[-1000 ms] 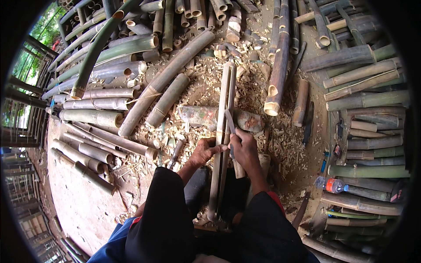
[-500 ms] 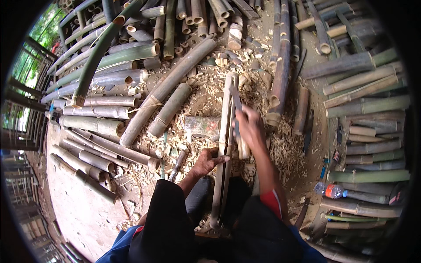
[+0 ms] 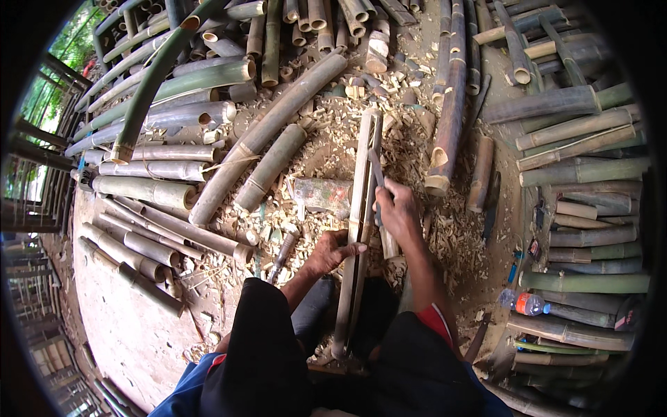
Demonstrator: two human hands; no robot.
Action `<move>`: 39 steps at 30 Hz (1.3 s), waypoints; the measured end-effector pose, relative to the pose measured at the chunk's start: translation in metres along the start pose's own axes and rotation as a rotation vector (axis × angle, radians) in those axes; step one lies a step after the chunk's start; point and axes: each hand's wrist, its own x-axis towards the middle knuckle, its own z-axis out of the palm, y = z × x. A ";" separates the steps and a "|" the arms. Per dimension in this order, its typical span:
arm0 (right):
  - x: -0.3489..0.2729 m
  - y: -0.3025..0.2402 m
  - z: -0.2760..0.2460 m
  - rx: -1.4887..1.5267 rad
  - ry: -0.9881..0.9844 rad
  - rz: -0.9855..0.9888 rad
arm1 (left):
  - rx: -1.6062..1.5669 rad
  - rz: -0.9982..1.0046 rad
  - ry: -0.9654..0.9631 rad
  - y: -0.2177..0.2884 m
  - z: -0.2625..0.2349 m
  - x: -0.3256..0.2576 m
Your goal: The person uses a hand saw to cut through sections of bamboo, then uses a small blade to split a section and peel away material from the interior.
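Observation:
A long pale bamboo piece (image 3: 362, 167) with a dark lengthwise slot stands tilted between my legs, its lower end near my body. My left hand (image 3: 328, 256) is closed around it about midway, thumb across its front. In my right hand (image 3: 399, 210) is a knife (image 3: 376, 168), gripped by its handle, with the blade lying along the slotted bamboo's right edge. Just below that hand a short split bamboo block (image 3: 388, 243) shows beside the piece. Whether the blade is cutting in or only touching I cannot tell.
Wood chips (image 3: 445, 278) cover the ground. A short log (image 3: 323, 194) lies beyond my left hand, and a dark-handled tool (image 3: 283, 256) rests left of it. Bamboo poles (image 3: 271, 139) are stacked left, ahead and right. A plastic bottle (image 3: 524, 302) lies at the right.
My right hand and the knife have moved slightly down along the bamboo, toward me. My left hand keeps its hold in nearly the same place. The view has shifted a little.

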 end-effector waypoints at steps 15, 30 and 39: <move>0.090 -0.022 -0.002 -0.117 0.104 0.067 | -0.101 0.025 0.017 -0.009 0.004 0.003; -0.111 0.036 0.015 0.750 -0.095 0.205 | 0.127 0.008 0.224 -0.020 0.018 0.007; -0.100 0.055 0.023 0.782 -0.158 0.240 | 0.514 -0.159 0.417 0.002 0.035 0.003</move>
